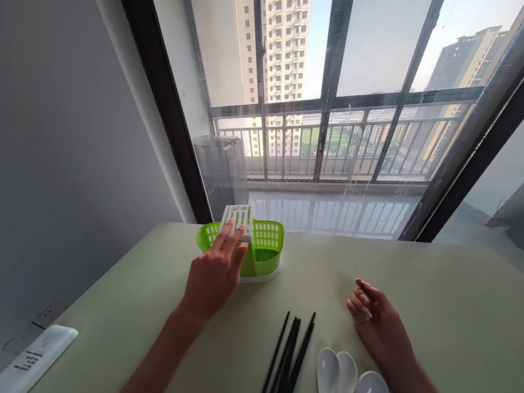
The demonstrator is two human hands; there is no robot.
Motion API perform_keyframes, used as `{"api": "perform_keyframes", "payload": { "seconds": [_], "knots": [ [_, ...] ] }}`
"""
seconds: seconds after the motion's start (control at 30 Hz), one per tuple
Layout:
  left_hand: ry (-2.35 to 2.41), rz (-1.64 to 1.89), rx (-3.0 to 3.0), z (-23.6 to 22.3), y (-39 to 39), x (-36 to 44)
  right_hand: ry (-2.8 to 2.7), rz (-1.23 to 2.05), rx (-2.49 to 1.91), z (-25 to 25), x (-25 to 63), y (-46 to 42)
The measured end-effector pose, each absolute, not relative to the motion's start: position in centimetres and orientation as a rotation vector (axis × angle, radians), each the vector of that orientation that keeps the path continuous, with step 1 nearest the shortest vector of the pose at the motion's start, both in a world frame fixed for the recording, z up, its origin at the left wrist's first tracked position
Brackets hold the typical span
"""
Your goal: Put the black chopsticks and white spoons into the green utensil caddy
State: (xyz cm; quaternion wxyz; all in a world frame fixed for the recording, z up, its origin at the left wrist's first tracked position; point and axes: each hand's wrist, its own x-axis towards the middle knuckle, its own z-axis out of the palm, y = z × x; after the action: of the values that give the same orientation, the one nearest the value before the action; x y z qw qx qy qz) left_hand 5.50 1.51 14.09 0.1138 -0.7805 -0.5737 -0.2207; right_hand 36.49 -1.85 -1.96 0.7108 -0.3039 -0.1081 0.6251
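A green utensil holder with perforated sides stands on a white base near the table's far edge. Its white slotted section rises at the left half. My left hand is on that section, index and middle fingers reaching over its front and the thumb by its lower edge. My right hand rests on the table further right, fingers curled, with nothing visible in them. Between the hands lie several black chopsticks, roughly side by side. White spoons lie just right of them, bowls pointing away from me.
The pale green table reaches a large window with a dark frame. At the left edge lies a white power strip, beside a grey wall. A balcony with railings is beyond the glass.
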Motion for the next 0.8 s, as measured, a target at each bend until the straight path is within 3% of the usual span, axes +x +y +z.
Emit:
{"api": "perform_keyframes", "payload": {
  "seconds": [0.33,0.57,0.8],
  "knots": [
    [-1.390,-0.639,-2.614,13.3,-0.2,15.1,-0.245,1.109,-0.792,-1.1,36.2,-1.4],
    [-1.293,-0.716,-2.710,12.8,-1.4,17.1,-0.350,0.788,-0.999,-1.5,36.6,-1.4],
    [-1.168,-0.805,-2.800,12.6,-2.3,18.0,-0.384,0.732,-1.075,-1.4,36.5,-1.5]
  ]
}}
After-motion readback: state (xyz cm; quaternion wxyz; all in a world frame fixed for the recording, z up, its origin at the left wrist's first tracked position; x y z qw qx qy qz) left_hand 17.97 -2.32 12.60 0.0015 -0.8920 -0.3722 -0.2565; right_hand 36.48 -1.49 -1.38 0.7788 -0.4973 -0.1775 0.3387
